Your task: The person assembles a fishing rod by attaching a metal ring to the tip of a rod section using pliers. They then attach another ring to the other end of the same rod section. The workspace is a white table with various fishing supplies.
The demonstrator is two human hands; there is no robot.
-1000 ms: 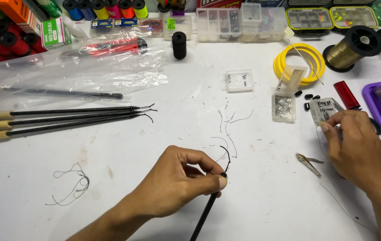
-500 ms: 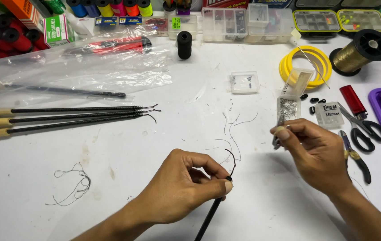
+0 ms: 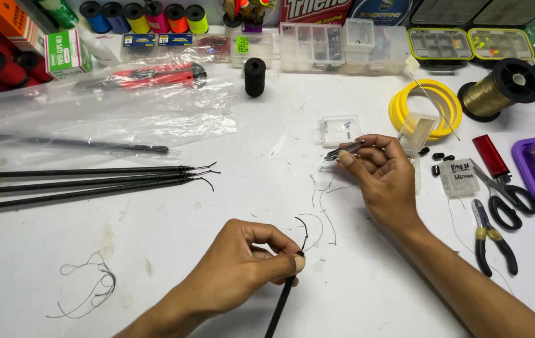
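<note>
two bare forearms, no sleeves, no rings.

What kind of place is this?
Probably a fishing-tackle workbench: thread spools along the back, compartment tackle boxes, three dark rods on the white table. The left hand pinches another rod's tip.

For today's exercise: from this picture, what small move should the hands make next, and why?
Probably bring the right hand with its small metal tool down to the rod tip. The left hand pinches that tip, thread curls loose above it, and the tool is apart.
</note>
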